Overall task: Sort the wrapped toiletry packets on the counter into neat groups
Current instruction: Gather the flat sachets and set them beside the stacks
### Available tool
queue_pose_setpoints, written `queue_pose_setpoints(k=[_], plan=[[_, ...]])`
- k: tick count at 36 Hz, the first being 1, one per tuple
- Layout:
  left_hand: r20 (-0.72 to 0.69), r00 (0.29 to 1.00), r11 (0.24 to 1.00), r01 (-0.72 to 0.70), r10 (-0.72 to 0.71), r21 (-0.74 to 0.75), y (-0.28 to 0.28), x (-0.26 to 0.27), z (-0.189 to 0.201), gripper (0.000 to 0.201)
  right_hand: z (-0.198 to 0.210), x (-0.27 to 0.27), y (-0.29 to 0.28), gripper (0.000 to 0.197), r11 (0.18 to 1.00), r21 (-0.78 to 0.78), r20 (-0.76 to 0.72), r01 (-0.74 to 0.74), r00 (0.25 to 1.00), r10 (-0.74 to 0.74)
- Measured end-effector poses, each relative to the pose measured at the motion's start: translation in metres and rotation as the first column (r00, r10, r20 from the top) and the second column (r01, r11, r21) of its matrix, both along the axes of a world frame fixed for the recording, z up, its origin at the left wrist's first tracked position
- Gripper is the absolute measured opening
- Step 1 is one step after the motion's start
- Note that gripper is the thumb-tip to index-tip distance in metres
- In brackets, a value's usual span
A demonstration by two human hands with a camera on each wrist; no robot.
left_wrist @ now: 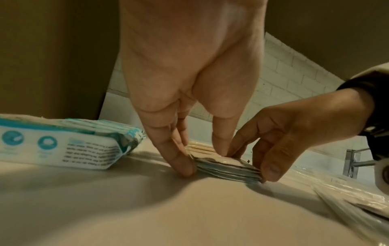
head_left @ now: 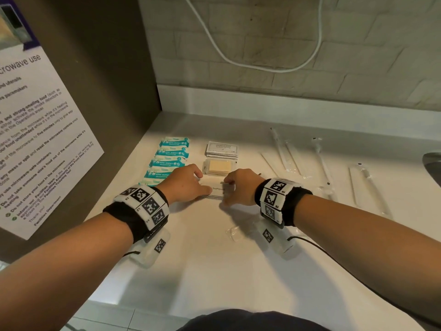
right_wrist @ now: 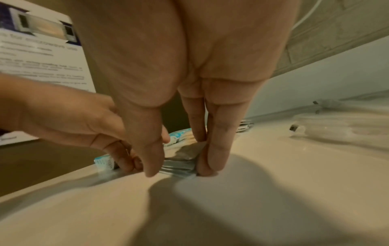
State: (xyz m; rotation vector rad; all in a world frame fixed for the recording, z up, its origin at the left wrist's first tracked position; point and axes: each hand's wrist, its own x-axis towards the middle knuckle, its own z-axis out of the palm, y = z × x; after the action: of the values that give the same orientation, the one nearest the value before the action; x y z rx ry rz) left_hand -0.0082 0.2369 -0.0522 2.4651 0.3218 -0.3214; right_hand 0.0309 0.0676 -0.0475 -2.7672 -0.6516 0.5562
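A small stack of white toothpaste packets (head_left: pixel 218 191) (left_wrist: pixel 227 168) (right_wrist: pixel 179 168) lies flat on the white counter (head_left: pixel 214 271). My left hand (head_left: pixel 188 185) (left_wrist: pixel 202 159) pinches its left end, thumb on top and a fingertip at the near edge. At the right end, my right hand (head_left: pixel 238 187) (right_wrist: pixel 179 159) pinches the stack between thumb and fingers. Behind it lie a stack of tan soap packets (head_left: pixel 219 167) and a stack of shampoo sachets (head_left: pixel 222 149). A row of teal wipe packs (head_left: pixel 171 158) (left_wrist: pixel 63 146) runs along the left.
Several clear-wrapped toothbrushes (head_left: pixel 322 163) lie scattered at the right, near a sink edge (head_left: pixel 433 166). A scrap of clear wrapper (head_left: pixel 233 231) sits close to my right wrist. A brown side panel with a microwave notice (head_left: pixel 35 139) walls off the left.
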Motion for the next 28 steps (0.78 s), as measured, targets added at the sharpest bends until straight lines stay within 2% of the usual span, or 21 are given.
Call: queue_pose_setpoints(k=[4,9,16,20,24,28], plan=[[0.012,0.993,0.99,0.116,-0.117,0.085,-0.002,-0.001,0.006,0.066,-0.001,0.002,0.006,0.034,0.996,-0.072,0.036,-0.05,0.998,0.052],[0.013,0.981,0.966,0.186,-0.192,0.181,-0.005,0.002,0.006,0.074,-0.001,0.006,0.01,0.041,0.991,-0.107,0.052,-0.083,0.995,0.089],[0.004,0.971,0.932,0.229,-0.24,0.281,-0.009,0.005,0.005,0.068,-0.006,0.008,0.014,0.027,0.993,-0.111,0.076,-0.049,0.995,0.058],[-0.009,0.969,0.93,0.239,-0.246,0.279,-0.01,0.007,0.004,0.059,-0.008,0.011,0.014,0.03,0.994,-0.103,0.075,-0.043,0.996,0.051],[-0.024,0.972,0.928,0.231,-0.234,0.292,-0.009,0.01,0.003,0.059,-0.01,0.013,0.015,0.028,0.993,-0.111,0.075,-0.051,0.995,0.059],[-0.028,0.971,0.926,0.234,-0.237,0.297,-0.01,0.012,0.003,0.059,-0.008,0.013,0.015,0.037,0.992,-0.117,0.087,-0.057,0.994,0.067]])
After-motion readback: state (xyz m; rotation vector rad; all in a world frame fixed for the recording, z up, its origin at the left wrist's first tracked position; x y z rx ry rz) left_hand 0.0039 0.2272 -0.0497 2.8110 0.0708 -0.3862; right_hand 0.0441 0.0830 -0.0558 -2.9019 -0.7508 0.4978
